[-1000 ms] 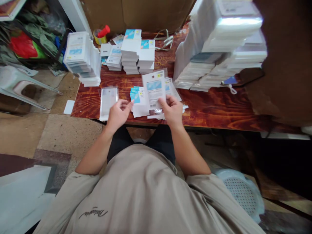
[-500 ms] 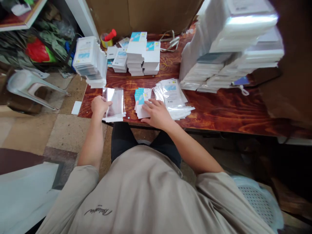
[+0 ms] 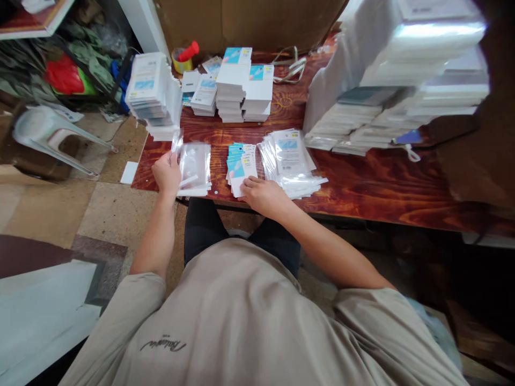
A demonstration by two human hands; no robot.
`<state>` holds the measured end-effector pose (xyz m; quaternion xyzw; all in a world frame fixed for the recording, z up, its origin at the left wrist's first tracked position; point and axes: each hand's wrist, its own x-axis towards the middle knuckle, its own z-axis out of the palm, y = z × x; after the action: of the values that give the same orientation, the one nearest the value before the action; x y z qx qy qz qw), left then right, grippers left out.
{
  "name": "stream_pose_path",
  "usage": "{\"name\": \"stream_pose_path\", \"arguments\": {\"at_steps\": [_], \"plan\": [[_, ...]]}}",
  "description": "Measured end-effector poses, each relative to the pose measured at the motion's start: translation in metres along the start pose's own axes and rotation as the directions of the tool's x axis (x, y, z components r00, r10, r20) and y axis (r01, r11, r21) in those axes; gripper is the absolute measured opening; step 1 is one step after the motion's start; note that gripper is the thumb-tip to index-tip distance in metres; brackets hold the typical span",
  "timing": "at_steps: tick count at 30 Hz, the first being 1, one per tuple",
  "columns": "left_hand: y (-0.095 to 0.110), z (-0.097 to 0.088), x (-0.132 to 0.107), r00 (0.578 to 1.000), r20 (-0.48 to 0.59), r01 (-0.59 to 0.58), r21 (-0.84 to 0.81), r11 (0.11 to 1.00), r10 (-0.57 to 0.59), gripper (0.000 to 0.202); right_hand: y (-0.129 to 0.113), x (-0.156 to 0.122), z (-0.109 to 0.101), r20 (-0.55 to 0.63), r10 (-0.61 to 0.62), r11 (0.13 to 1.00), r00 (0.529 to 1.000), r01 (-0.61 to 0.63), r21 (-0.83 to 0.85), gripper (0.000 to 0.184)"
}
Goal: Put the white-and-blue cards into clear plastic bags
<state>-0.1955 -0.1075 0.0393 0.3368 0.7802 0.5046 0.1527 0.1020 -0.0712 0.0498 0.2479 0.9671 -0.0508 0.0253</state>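
My left hand [image 3: 167, 172] is closed in a pinch on a clear plastic bag [image 3: 177, 140], which stands on edge beside a pile of flat clear bags [image 3: 196, 161] at the table's front left. My right hand [image 3: 263, 192] has its fingers bent over the lower right corner of a blue-and-white printed card [image 3: 243, 167]. That card lies on top of a small fanned pile, and the thumb is mostly hidden. Right of it, bagged cards [image 3: 287, 153] lie in a loose, overlapping heap.
Stacked bagged cards [image 3: 151, 88] rise at the left. Card stacks [image 3: 233, 80] stand at the back middle, near a yellow tape roll [image 3: 182, 63] with a red-handled tool. Tall bagged stacks [image 3: 402, 64] fill the right. A white stool [image 3: 48, 128] is on the floor at left.
My left hand has lifted a clear bag off the pile and tilted it to the left. My right hand has drawn back to the card's lower corner, its fingers more bent.
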Motion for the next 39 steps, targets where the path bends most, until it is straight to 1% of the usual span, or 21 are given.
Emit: {"name": "stream_pose_path", "arguments": {"at_steps": [3, 4, 5, 7, 8, 9, 11, 12, 14, 16, 19, 23, 25, 26, 27, 30, 31, 32, 33, 36, 39], "plan": [[0.005, 0.003, 0.001, 0.993, -0.071, 0.079, -0.195, 0.978, -0.094, 0.011, 0.004, -0.007, 0.002, -0.177, 0.064, 0.987, 0.982, -0.036, 0.155, 0.029], [0.007, 0.005, 0.0, 0.987, -0.064, 0.124, -0.302, 0.945, -0.15, 0.011, 0.005, -0.009, 0.003, -0.283, 0.144, 0.964, 0.948, -0.07, 0.255, 0.03], [0.008, 0.008, -0.001, 0.979, -0.027, 0.174, -0.408, 0.896, -0.203, 0.012, 0.004, -0.012, 0.004, -0.392, 0.264, 0.916, 0.881, -0.101, 0.389, 0.031], [0.012, 0.016, -0.008, 0.961, 0.094, 0.267, -0.562, 0.783, -0.26, 0.018, -0.002, -0.017, 0.006, -0.478, 0.571, 0.691, 0.668, -0.077, 0.719, 0.034], [0.015, 0.02, -0.013, 0.952, 0.147, 0.3, -0.608, 0.735, -0.267, 0.02, -0.006, -0.019, 0.008, -0.416, 0.695, 0.519, 0.587, -0.009, 0.855, 0.037], [0.017, 0.025, -0.018, 0.946, 0.18, 0.321, -0.643, 0.695, -0.27, 0.021, -0.012, -0.02, 0.01, -0.308, 0.77, 0.328, 0.558, 0.067, 0.942, 0.04], [0.022, 0.034, -0.029, 0.942, 0.207, 0.333, -0.692, 0.641, -0.266, 0.018, -0.023, -0.021, 0.014, -0.091, 0.782, -0.002, 0.616, 0.149, 0.989, 0.044], [0.025, 0.038, -0.034, 0.941, 0.21, 0.333, -0.707, 0.624, -0.263, 0.016, -0.028, -0.021, 0.017, -0.018, 0.751, -0.106, 0.66, 0.148, 0.983, 0.045], [0.031, 0.045, -0.042, 0.94, 0.215, 0.335, -0.723, 0.604, -0.264, 0.014, -0.033, -0.021, 0.024, 0.065, 0.719, -0.205, 0.692, 0.122, 0.971, 0.046], [0.036, 0.05, -0.049, 0.934, 0.227, 0.352, -0.721, 0.597, -0.276, 0.015, -0.033, -0.019, 0.032, 0.086, 0.731, -0.232, 0.677, 0.127, 0.965, 0.047], [0.043, 0.055, -0.057, 0.919, 0.277, 0.391, -0.718, 0.576, -0.279, 0.02, -0.03, -0.014, 0.041, 0.063, 0.785, -0.22, 0.616, 0.183, 0.958, 0.046], [0.046, 0.06, -0.07, 0.909, 0.326, 0.416, -0.69, 0.593, -0.258, 0.028, -0.033, -0.004, 0.048, 0.01, 0.875, -0.144, 0.483, 0.24, 0.96, 0.048], [0.045, 0.061, -0.074, 0.915, 0.325, 0.401, -0.675, 0.619, -0.239, 0.03, -0.036, -0.001, 0.049, -0.029, 0.886, -0.086, 0.463, 0.225, 0.97, 0.049], [0.044, 0.061, -0.075, 0.921, 0.32, 0.388, -0.678, 0.625, -0.224, 0.031, -0.036, -0.002, 0.049, -0.055, 0.872, -0.052, 0.486, 0.204, 0.978, 0.049], [0.043, 0.06, -0.075, 0.925, 0.317, 0.375, -0.685, 0.624, -0.208, 0.033, -0.034, -0.004, 0.048, -0.079, 0.84, -0.022, 0.537, 0.178, 0.984, 0.05], [0.039, 0.054, -0.072, 0.929, 0.328, 0.361, -0.707, 0.608, -0.171, 0.04, -0.021, -0.013, 0.048, -0.113, 0.621, 0.021, 0.776, 0.127, 0.992, 0.051], [0.039, 0.052, -0.073, 0.926, 0.341, 0.365, -0.71, 0.603, -0.16, 0.043, -0.016, -0.015, 0.048, -0.13, 0.557, 0.028, 0.82, 0.138, 0.99, 0.049], [0.039, 0.05, -0.074, 0.921, 0.36, 0.372, -0.708, 0.6, -0.147, 0.046, -0.011, -0.016, 0.049, -0.162, 0.525, 0.043, 0.836, 0.164, 0.986, 0.047], [0.04, 0.05, -0.077, 0.914, 0.384, 0.383, -0.704, 0.598, -0.133, 0.049, -0.006, -0.016, 0.05, -0.205, 0.531, 0.074, 0.822, 0.196, 0.978, 0.045], [0.046, 0.052, -0.093, 0.859, 0.506, 0.445, -0.666, 0.598, -0.077, 0.052, -0.001, -0.01, 0.051, -0.314, 0.626, 0.197, 0.714, 0.245, 0.949, 0.056], [0.052, 0.055, -0.106, 0.826, 0.563, 0.477, -0.658, 0.582, -0.041, 0.055, -0.002, -0.007, 0.051, -0.347, 0.615, 0.239, 0.708, 0.252, 0.938, 0.074]]}}
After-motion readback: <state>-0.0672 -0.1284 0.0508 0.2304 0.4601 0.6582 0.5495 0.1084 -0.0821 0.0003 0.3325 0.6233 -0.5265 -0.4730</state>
